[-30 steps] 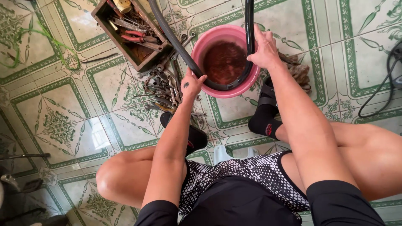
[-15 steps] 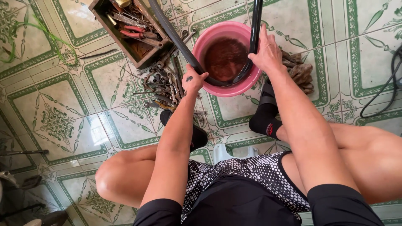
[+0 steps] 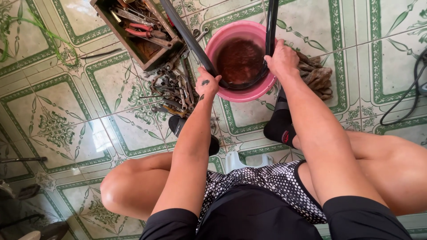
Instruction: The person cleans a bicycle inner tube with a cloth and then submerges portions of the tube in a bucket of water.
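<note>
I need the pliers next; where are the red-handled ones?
In the head view, the red-handled pliers lie in the wooden toolbox at upper left, left of the pink basin.

Both arms stretched forward and down from the shoulders, elbows nearly straight. Left hand (image 3: pixel 207 83) closed in a grip, knuckles up — a dark smudge on its back. Right hand (image 3: pixel 282 59) likewise clenched, fingers wrapped under, wrist straight — set slightly farther forward than the left.

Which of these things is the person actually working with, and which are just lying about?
In use: black rubber tube, pink basin of brownish water, left hand, right hand.

Lying about: wooden toolbox, loose wrenches, rags, black cable.
</note>
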